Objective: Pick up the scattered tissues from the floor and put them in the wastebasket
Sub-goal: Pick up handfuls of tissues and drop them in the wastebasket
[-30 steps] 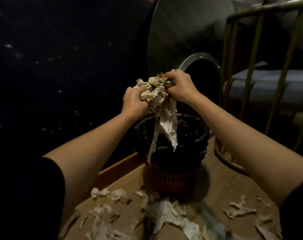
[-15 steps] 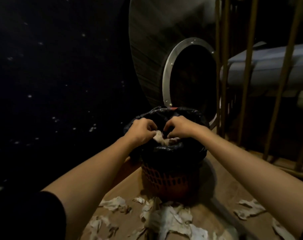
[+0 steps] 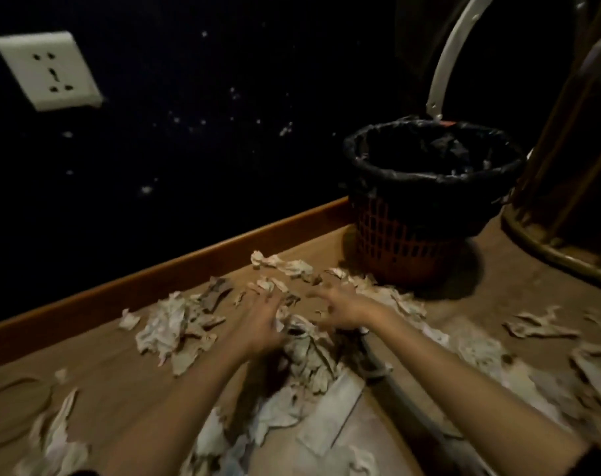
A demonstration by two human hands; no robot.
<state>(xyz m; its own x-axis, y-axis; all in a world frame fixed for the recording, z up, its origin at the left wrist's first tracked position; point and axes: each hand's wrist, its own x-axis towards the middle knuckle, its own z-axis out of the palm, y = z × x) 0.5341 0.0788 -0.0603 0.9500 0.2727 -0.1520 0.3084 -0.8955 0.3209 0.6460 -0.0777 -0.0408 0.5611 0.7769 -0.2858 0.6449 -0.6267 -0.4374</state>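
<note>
Torn, crumpled tissues lie scattered over the wooden floor, with a thick pile (image 3: 175, 324) left of my hands and more tissue pieces (image 3: 539, 326) at the right. The wastebasket (image 3: 429, 214) is a red mesh bin lined with a black bag, standing upright at the upper right beside the wall. My left hand (image 3: 261, 317) and my right hand (image 3: 343, 309) are low over the tissues in the middle of the floor, side by side, fingers spread and blurred by motion. Neither hand holds anything that I can make out.
A dark wall with a wooden baseboard (image 3: 155, 280) runs along the left. A white wall socket (image 3: 48, 68) sits at the upper left. A bamboo chair frame (image 3: 567, 201) stands right of the basket. A pale flat strip (image 3: 330, 410) lies among the tissues near me.
My hands held a wad of tissues above the basket, pushed it in, then let go. They have come down to the floor tissues, empty, and the view has dropped.
</note>
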